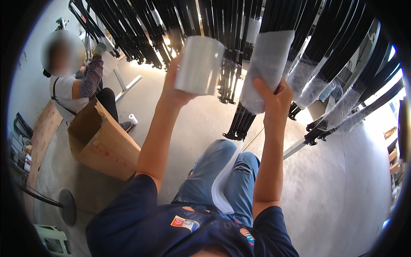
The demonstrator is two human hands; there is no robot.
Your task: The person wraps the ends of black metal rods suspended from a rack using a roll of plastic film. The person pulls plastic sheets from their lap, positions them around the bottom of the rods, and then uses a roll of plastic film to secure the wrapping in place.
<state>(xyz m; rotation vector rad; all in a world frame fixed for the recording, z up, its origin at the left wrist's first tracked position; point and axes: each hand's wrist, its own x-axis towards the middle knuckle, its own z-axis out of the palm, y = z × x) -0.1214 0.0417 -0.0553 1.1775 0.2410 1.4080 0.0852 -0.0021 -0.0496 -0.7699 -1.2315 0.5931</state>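
Note:
My left hand [176, 88] is closed around a roll of clear plastic wrap [199, 66], held up at chest height. To its right, my right hand [276, 98] grips a bundle of thin black bars [240, 124] that hangs down. A whitish foam sheet [267, 60] covers the middle of that bundle, with shiny film around its lower end. My right thumb lies across the foam, and the bars' lower ends stick out below it. A curved white strip of foam [221, 184] rests over my lap.
Several black bar bundles [132, 30] hang in a row ahead; some at right are film-wrapped [307, 81]. At left stand an open cardboard box [105, 147] and a seated co-worker [68, 94]. A small white roll [133, 119] lies on the floor. A green stool [51, 237] is lower left.

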